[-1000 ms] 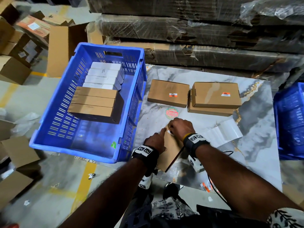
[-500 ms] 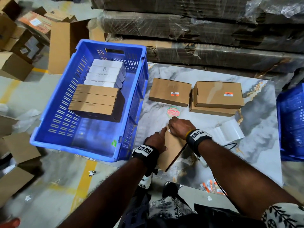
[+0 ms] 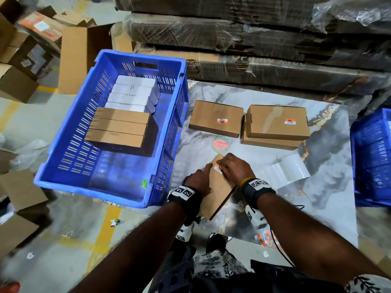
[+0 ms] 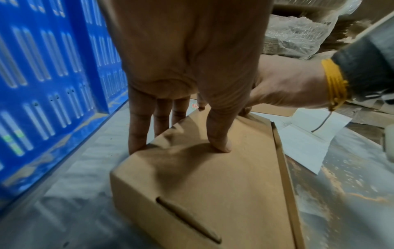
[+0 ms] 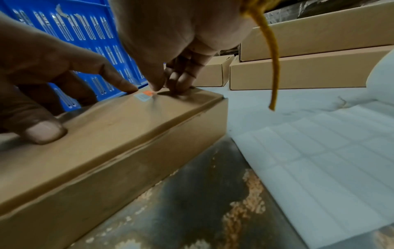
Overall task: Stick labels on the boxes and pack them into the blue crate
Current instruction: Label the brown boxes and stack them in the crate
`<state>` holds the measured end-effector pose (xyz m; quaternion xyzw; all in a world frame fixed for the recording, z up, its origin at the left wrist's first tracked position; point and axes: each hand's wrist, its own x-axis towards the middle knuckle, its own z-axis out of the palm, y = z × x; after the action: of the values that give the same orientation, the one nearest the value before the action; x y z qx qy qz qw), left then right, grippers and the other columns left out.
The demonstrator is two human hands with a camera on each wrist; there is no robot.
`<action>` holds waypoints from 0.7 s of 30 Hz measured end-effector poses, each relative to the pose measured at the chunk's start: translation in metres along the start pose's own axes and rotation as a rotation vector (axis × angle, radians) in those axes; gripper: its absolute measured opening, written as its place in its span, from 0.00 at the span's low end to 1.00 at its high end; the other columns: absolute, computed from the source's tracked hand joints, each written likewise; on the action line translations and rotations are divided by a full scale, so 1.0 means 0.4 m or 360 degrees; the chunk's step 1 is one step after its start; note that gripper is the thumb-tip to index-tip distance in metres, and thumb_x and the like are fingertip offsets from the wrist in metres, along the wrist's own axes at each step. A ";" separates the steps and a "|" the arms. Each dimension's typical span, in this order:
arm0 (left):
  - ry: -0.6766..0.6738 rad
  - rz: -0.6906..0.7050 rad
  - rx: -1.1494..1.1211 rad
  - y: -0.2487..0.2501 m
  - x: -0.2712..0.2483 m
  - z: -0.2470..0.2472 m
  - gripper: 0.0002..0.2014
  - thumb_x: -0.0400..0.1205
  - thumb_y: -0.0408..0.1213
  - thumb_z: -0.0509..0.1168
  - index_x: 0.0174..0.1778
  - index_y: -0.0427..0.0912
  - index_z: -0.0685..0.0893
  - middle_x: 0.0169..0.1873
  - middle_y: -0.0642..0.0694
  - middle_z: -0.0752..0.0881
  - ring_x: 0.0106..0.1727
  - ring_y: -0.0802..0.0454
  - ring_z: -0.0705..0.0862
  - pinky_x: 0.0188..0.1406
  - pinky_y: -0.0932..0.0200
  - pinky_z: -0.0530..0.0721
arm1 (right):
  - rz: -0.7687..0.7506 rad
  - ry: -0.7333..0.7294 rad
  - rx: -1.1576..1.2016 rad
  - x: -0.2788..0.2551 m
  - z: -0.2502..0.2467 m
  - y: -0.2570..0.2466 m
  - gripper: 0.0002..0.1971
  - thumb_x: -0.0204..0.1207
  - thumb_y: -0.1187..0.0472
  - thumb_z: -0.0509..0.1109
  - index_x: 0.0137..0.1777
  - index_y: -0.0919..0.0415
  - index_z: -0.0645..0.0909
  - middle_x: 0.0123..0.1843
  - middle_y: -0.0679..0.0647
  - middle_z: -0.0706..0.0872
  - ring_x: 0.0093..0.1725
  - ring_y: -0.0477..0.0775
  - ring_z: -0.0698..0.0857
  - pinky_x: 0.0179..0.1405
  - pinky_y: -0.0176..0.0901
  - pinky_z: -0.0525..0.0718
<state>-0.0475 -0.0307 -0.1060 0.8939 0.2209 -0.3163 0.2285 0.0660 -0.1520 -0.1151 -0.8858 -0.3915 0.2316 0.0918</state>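
A flat brown box (image 3: 220, 193) lies slanted on the marble table (image 3: 317, 187) near its front edge. A small orange-and-white label (image 3: 218, 169) is stuck on its top near the far end. My left hand (image 3: 200, 178) steadies the box (image 4: 224, 185): the thumb presses on the top, the index finger points at the label (image 5: 145, 95), and the other fingers run straight down the left side. My right hand (image 3: 232, 168) rests its thumb tip and fingertips on the box top (image 5: 106, 143) just beside the label. The blue crate (image 3: 91, 188) stands to the left, holding several white and three brown boxes.
A labelled brown box (image 3: 215, 118) and a stack of two brown boxes (image 3: 277, 121) lie at the back of the table. A white label backing sheet (image 3: 285, 170) curls to the right of my hands. A second blue crate (image 3: 372, 157) stands at far right; wrapped cardboard stacks rise behind.
My right fingers have slid slightly, so the orange-and-white label now shows on the box top. The left hand and the box stay in place.
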 end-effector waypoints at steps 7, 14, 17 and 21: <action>0.0011 0.0005 0.0003 -0.002 0.002 0.005 0.47 0.78 0.47 0.73 0.85 0.55 0.47 0.67 0.37 0.77 0.66 0.37 0.81 0.62 0.43 0.79 | -0.0030 0.0033 -0.0179 -0.002 0.006 -0.019 0.14 0.83 0.53 0.61 0.62 0.48 0.86 0.62 0.53 0.82 0.61 0.59 0.83 0.51 0.48 0.83; 0.0025 -0.0006 0.0037 -0.001 0.006 0.009 0.47 0.77 0.47 0.73 0.84 0.56 0.47 0.66 0.37 0.78 0.64 0.37 0.82 0.60 0.43 0.80 | -0.0008 0.0047 -0.0215 0.001 0.009 -0.024 0.13 0.83 0.52 0.60 0.58 0.49 0.85 0.60 0.53 0.83 0.57 0.61 0.84 0.48 0.50 0.83; 0.0033 -0.0012 0.0053 0.001 0.005 0.011 0.47 0.78 0.48 0.73 0.84 0.56 0.47 0.66 0.37 0.78 0.64 0.37 0.82 0.60 0.43 0.80 | -0.0022 0.0041 -0.0210 0.002 0.003 -0.023 0.13 0.82 0.53 0.61 0.59 0.48 0.85 0.60 0.53 0.82 0.59 0.61 0.84 0.49 0.50 0.83; 0.0049 -0.0008 0.0063 0.000 0.005 0.013 0.47 0.78 0.48 0.73 0.85 0.55 0.47 0.66 0.38 0.78 0.64 0.37 0.82 0.60 0.44 0.80 | 0.0023 0.0032 -0.0119 0.011 -0.009 -0.024 0.11 0.82 0.54 0.61 0.57 0.47 0.85 0.59 0.52 0.82 0.56 0.62 0.84 0.49 0.48 0.80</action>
<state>-0.0486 -0.0330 -0.1110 0.9024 0.2203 -0.3073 0.2066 0.0643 -0.1421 -0.1100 -0.8937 -0.3925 0.2086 0.0607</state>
